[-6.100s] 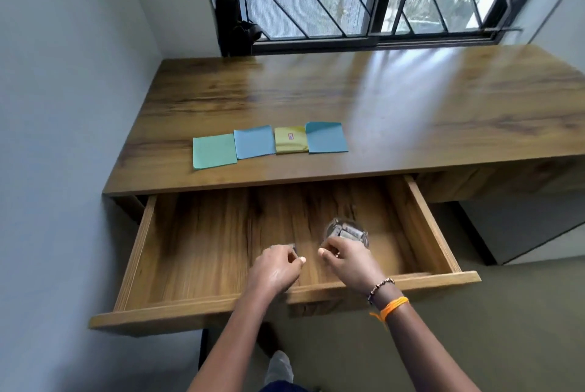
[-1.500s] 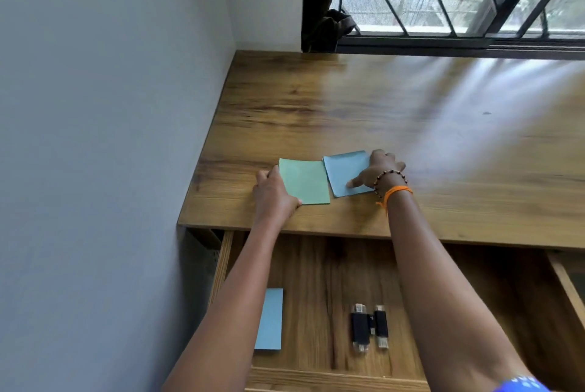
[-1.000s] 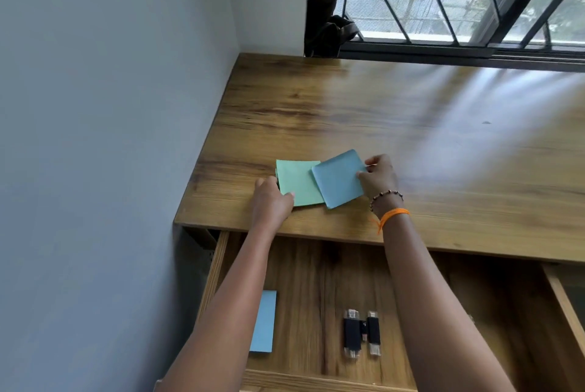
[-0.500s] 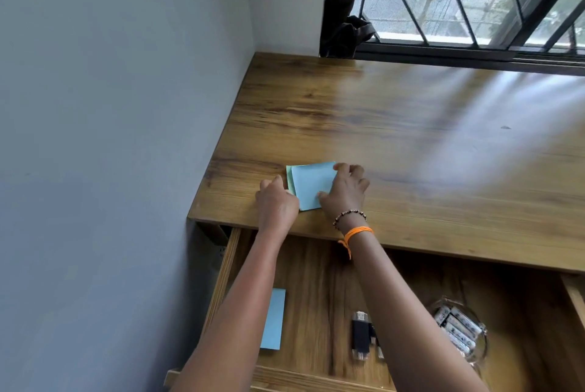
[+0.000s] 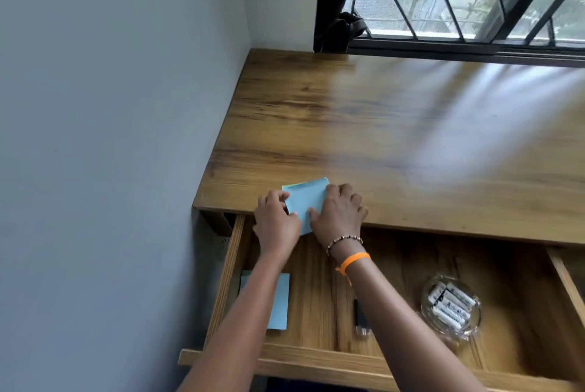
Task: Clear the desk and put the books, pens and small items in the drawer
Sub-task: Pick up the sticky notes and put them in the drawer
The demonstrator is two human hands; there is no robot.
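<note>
Two hands together at centre frame: left hand (image 5: 276, 223) and right hand (image 5: 337, 217) both pinching one blue sticky-note pad (image 5: 306, 201), green edge peeking beneath, overhanging the worktop's (image 5: 395, 138) front edge. Below, one open drawer (image 5: 316, 296): one blue pad (image 5: 280, 301) lower left, one glass dish of batteries (image 5: 451, 307) lower right.

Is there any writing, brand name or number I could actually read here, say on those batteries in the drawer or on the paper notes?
None can be read.
Batteries in the glass dish: dark print on the white casings, too small and blurred to read.
Blue notes held by both hands: no writing visible.
Blue pad in the drawer: no writing visible.
</note>
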